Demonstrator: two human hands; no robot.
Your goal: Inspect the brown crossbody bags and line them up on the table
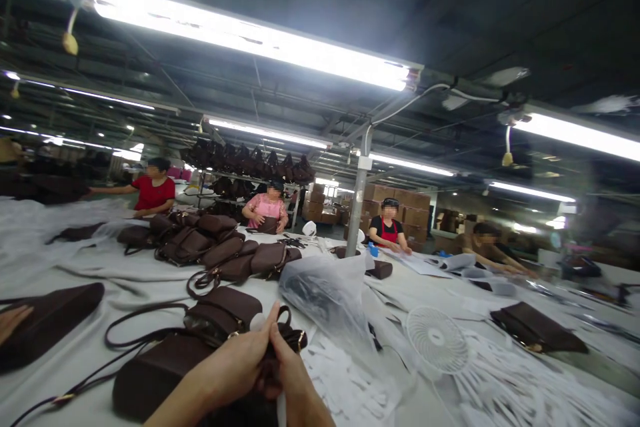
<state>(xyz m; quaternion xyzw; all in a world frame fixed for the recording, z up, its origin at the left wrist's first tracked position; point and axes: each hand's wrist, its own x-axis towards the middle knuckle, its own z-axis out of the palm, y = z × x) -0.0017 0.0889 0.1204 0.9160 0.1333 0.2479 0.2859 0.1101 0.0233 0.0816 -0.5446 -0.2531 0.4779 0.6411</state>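
Observation:
My left hand [240, 360] and my right hand [293, 367] meet low in the middle of the view, fingertips together and pointing up. Both are closed round a dark brown handbag [299, 337]. Its strap loop and gold-coloured hardware stick out behind my fingers, while my hands and wrists cover much of it. A small white piece [257, 322] shows by my left fingers; what it is, I cannot tell. Just left, a brown bag [155, 370] lies under my left forearm. Beyond it rests another brown bag [230, 307] with a looped strap [145, 310].
Brown bags [215, 243] are heaped across the cloth-covered table [125, 280]. Clear plastic [325, 287], a white fan [437, 340] and white strips [530, 380] lie to the right. A metal post [358, 207] rises mid-table. Another person's hand [13, 320] touches a bag; several co-workers are beyond.

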